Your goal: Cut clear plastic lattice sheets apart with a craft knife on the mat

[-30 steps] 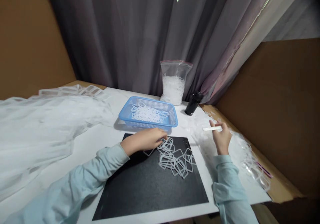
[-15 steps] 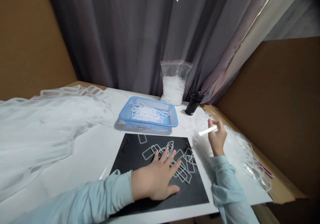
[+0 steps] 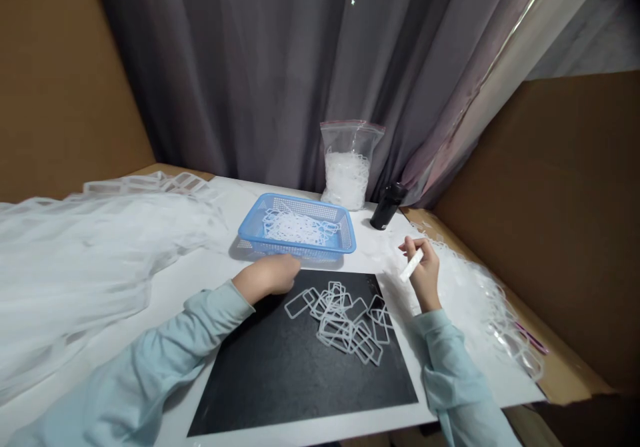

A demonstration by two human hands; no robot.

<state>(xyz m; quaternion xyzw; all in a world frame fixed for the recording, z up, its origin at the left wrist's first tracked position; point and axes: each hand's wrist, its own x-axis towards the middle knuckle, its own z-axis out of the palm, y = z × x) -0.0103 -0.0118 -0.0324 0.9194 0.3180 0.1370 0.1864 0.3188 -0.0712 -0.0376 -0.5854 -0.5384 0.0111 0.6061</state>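
My left hand (image 3: 270, 276) is closed at the far left edge of the black mat (image 3: 280, 380), just in front of the blue basket. Its fingertips face away, so whatever they hold is hidden. Several thin, whitish rectangular plastic frames (image 3: 345, 320) lie in an overlapping heap on the mat's right half. To the right of the mat, raised above the table, my right hand (image 3: 425, 270) grips a short white stick-like tool (image 3: 411, 266), its kind unclear. The blue basket (image 3: 295, 244) contains many small white frames (image 3: 297, 227).
A large pile of white frame sheets (image 3: 90, 254) covers the left side. Behind the basket stands a zip bag (image 3: 347, 174) of white pieces, beside a black bottle (image 3: 387, 207). Clear plastic scraps (image 3: 480, 307) and a purple tool (image 3: 531, 338) lie at the right. Cardboard walls flank the table.
My left hand has moved from the heap of frames to the mat's far left edge and closed. My right hand has shifted slightly left, its white tool now tilted more steeply.
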